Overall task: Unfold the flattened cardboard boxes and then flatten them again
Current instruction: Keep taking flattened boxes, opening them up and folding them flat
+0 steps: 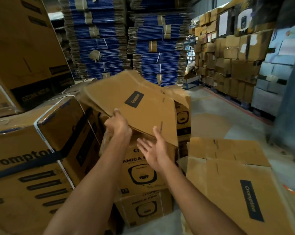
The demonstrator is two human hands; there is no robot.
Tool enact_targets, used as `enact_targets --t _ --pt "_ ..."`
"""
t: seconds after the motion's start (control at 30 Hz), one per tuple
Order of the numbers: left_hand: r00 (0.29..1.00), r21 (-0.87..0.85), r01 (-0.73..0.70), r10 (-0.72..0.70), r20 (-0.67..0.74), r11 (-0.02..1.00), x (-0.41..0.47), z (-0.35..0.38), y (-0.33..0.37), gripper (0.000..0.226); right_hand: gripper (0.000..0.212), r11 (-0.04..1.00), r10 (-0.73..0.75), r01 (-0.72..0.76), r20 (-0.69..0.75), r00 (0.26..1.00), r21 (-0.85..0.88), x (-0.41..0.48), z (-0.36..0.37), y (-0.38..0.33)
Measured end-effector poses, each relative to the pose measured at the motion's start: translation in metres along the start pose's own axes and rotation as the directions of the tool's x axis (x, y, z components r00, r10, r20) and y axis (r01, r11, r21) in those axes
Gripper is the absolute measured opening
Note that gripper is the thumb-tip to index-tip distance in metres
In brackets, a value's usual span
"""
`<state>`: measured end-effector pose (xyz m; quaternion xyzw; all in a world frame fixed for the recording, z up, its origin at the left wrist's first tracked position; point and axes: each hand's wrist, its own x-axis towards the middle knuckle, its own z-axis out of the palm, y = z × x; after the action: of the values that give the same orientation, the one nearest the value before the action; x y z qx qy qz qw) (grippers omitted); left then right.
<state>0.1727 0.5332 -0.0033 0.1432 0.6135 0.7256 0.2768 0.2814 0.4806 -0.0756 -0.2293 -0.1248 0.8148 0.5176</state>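
Cardboard box (140,102) in left grip (118,126)

I read "Crompton" on a dark label across the raised flat box (143,112). The same word sits on a dark label on the flat box on the floor (228,184) at the right, and in large dark letters on the strapped box (24,145) at the left. A black band on the tall box (24,48) behind it says "OZONE NEO"; what follows is blurred. The middle box (134,175) shows "AMICA P", cut off by my right hand (153,150). The bottom box (143,209) reads "Crompt" and "AMICA PRO".
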Motion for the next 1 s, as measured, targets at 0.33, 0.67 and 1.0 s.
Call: enact_targets --t 0.33,0.67,1.0 --pt "0.943 -0.24 0.293 -0.238 0.234 0.925 -0.013 -0.03 -0.045 0.036 0.038 0.962 -0.24 0.269 -0.335 0.911 0.043 0.017 -0.048 -0.074" --pt "0.825 -0.236 0.315 -0.143 0.546 0.919 -0.028 -0.011 -0.042 0.015 0.032 0.906 -0.413 0.421 -0.327 0.85 -0.052 -0.003 -0.074 -0.118" --pt "0.677 -0.21 0.465 -0.192 0.711 0.86 -0.078 0.042 -0.072 0.037 0.012 0.82 -0.566 0.549 -0.37 0.737 -0.161 -0.048 -0.109 -0.182"
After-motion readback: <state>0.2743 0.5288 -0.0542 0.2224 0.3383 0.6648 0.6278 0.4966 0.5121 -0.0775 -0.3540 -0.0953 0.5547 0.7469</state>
